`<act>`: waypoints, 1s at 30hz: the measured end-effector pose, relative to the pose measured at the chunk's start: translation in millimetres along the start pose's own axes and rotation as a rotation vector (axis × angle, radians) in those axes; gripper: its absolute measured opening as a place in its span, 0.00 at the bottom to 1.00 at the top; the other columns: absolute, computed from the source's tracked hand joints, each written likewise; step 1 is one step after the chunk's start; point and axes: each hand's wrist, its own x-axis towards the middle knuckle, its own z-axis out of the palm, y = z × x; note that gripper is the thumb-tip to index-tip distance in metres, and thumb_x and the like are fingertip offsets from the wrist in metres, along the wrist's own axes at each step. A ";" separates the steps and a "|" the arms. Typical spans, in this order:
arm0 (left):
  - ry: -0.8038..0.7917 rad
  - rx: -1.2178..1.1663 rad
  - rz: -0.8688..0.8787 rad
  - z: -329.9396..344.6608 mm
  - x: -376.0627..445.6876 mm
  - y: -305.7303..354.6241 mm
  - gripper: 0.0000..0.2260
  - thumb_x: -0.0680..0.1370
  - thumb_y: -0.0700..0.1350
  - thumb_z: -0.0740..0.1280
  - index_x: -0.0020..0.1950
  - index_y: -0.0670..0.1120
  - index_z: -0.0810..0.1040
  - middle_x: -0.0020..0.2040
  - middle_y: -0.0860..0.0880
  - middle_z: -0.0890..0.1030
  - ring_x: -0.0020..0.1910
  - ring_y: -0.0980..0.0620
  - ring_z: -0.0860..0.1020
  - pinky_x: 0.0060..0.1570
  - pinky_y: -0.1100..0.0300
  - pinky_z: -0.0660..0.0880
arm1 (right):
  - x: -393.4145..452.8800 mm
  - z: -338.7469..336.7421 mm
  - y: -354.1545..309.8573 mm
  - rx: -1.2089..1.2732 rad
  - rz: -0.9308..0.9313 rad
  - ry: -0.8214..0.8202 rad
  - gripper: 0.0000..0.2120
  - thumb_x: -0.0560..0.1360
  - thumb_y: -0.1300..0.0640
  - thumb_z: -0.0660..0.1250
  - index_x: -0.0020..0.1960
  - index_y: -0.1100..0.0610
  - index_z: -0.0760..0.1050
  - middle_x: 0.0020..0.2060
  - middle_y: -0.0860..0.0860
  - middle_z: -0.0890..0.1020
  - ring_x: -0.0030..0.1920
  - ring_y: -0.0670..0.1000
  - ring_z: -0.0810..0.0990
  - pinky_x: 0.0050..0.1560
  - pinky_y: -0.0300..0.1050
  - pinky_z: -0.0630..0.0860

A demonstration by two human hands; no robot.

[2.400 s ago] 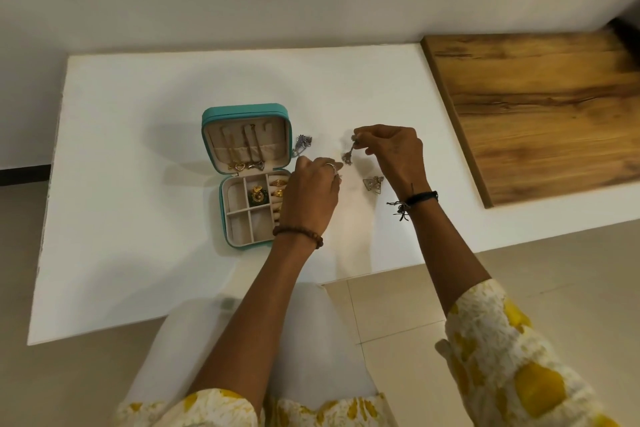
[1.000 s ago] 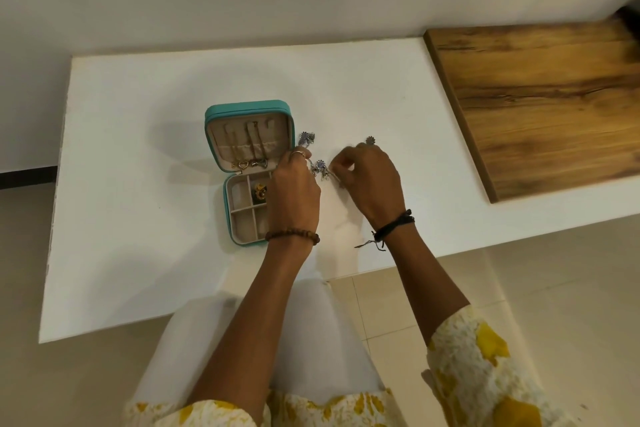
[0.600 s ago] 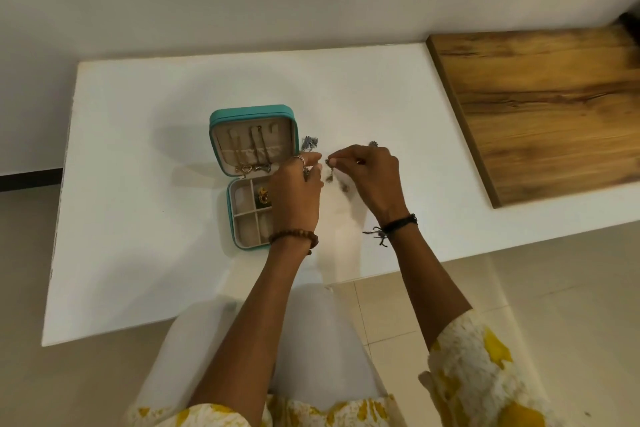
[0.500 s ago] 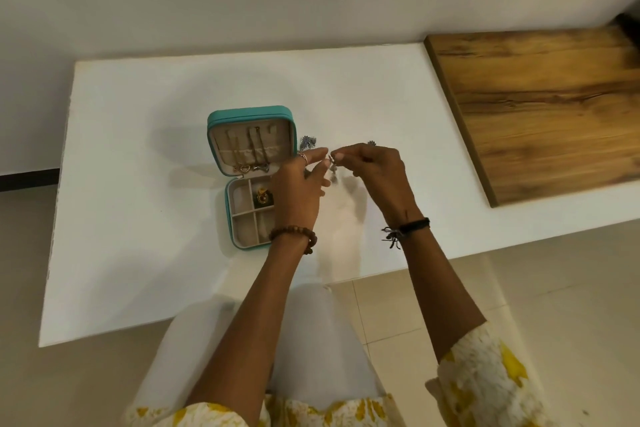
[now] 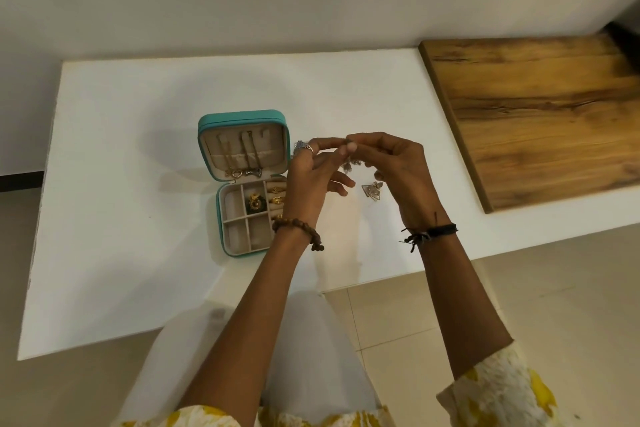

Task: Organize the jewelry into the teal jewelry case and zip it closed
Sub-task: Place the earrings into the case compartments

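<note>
The teal jewelry case (image 5: pixel 207 135) lies open on the white table, lid upright with chains hanging in it and gold pieces in the tray compartments. My left hand (image 5: pixel 311 184) and my right hand (image 5: pixel 398 173) meet above the table just right of the case, fingertips pinching a small silver earring (image 5: pixel 349 165) that dangles between them. A triangular silver earring (image 5: pixel 372 191) lies on the table below my hands. Another silver piece (image 5: pixel 298 146) peeks out behind my left hand beside the lid.
The white table (image 5: pixel 121 218) runs along a white wall. A wooden board (image 5: pixel 536 114) sits at its right end. Tiled floor shows beyond the near edge, and my lap is under the table's front.
Both hands have lifted off the table with the silver earring pinched between them. The triangular earring has come back into sight under them.
</note>
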 end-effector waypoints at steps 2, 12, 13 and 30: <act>-0.055 -0.047 -0.017 2.5 0.3 -5.2 0.04 0.76 0.40 0.64 0.46 0.49 0.76 0.32 0.55 0.82 0.23 0.58 0.76 0.23 0.67 0.72 | 0.0 -2.4 -0.7 0.004 -0.018 0.017 0.08 0.74 0.62 0.67 0.52 0.62 0.80 0.37 0.48 0.82 0.33 0.35 0.78 0.34 0.24 0.70; 0.018 0.408 -0.016 7.0 12.0 -33.7 0.07 0.74 0.39 0.68 0.50 0.40 0.81 0.40 0.46 0.80 0.22 0.61 0.75 0.26 0.69 0.73 | 14.3 -12.4 36.4 -0.113 0.029 0.216 0.05 0.72 0.58 0.70 0.46 0.57 0.82 0.41 0.48 0.84 0.38 0.33 0.78 0.41 0.28 0.71; 0.028 0.479 -0.012 7.7 12.1 -34.5 0.06 0.73 0.40 0.69 0.48 0.41 0.81 0.40 0.45 0.81 0.24 0.60 0.75 0.29 0.67 0.74 | 15.9 -13.0 41.2 -0.123 0.044 0.226 0.05 0.71 0.58 0.70 0.46 0.56 0.82 0.41 0.48 0.84 0.37 0.32 0.78 0.41 0.26 0.71; 0.086 0.997 0.200 17.8 15.1 -42.9 0.09 0.75 0.46 0.67 0.52 0.43 0.79 0.52 0.45 0.75 0.50 0.47 0.77 0.46 0.55 0.74 | 36.3 -16.4 65.7 -0.305 0.059 0.335 0.03 0.71 0.60 0.69 0.44 0.57 0.81 0.37 0.48 0.81 0.37 0.39 0.77 0.36 0.21 0.68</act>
